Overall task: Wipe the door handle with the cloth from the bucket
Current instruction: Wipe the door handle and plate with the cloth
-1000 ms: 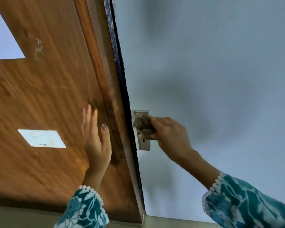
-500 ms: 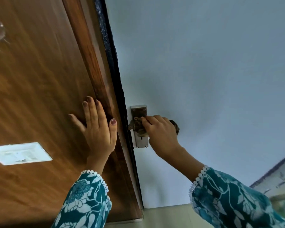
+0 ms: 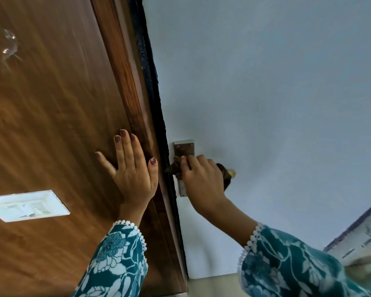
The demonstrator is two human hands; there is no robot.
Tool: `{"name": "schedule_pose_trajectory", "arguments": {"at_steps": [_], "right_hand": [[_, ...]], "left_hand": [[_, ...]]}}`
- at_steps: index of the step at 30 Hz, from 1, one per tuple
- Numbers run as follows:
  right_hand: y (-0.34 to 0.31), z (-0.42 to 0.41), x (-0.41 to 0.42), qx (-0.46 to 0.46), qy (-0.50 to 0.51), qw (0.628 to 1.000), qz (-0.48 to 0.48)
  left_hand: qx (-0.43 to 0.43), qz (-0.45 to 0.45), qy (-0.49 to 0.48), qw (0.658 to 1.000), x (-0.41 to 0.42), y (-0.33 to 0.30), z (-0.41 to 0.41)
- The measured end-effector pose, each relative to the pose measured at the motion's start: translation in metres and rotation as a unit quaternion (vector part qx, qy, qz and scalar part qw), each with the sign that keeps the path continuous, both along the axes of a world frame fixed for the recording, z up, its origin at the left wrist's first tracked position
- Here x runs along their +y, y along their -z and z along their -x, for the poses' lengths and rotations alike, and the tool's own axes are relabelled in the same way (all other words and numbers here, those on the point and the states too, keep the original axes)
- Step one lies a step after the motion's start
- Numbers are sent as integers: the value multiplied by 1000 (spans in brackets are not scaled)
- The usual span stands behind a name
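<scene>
The door handle (image 3: 231, 173) sticks out sideways from its metal backplate (image 3: 183, 147), its long axis running away from the door's edge toward the right, with only the brass-coloured tip showing past the knuckles. The backplate itself stands upright on the pale blue door face (image 3: 266, 93), just beside the dark edge of the door.

The right hand (image 3: 201, 179) is wrapped over the handle, fingers curled tight round it, and the dark brown cloth (image 3: 175, 167) is bunched between palm and handle. One crumpled corner of the cloth pokes out on the side toward the door's edge, touching the backplate under the fingertips (image 3: 185, 160); another fold shows at the far side of the hand, next to the handle's tip.

The left hand (image 3: 131, 170) lies flat against the brown wooden panel (image 3: 51, 114), on the other side of the door's edge from the handle. Its fingers are spread, straight and pointing upward, holding nothing, the thumb nearest the edge. Both wrists carry teal floral sleeves (image 3: 116, 254) with white trim.
</scene>
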State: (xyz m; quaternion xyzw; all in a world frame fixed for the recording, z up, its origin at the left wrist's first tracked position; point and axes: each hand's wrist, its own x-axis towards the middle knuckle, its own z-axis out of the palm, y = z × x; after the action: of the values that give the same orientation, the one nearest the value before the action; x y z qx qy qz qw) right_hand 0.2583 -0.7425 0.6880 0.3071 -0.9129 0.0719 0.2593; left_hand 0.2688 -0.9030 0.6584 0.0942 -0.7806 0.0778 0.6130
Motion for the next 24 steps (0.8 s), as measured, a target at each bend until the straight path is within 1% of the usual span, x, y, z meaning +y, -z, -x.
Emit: {"name": "schedule_pose_trajectory", "arguments": {"at_steps": [5, 11, 14, 19, 21, 24], "right_hand": [[6, 12, 24, 17, -6, 999, 28], [14, 38, 90, 3, 44, 998, 32], [12, 31, 75, 16, 29, 999, 43], [11, 14, 21, 49, -46, 997, 49], [13, 16, 23, 52, -48, 996, 57], [18, 27, 54, 48, -18, 996, 72]], "left_hand": [[-1, -2, 2, 1000, 0, 0, -2], [15, 5, -4, 1000, -1, 2, 1], [22, 11, -5, 1000, -1, 2, 2], [13, 16, -4, 1000, -2, 2, 0], [12, 15, -3, 1000, -2, 2, 0], [16, 13, -3, 1000, -2, 2, 1]]}}
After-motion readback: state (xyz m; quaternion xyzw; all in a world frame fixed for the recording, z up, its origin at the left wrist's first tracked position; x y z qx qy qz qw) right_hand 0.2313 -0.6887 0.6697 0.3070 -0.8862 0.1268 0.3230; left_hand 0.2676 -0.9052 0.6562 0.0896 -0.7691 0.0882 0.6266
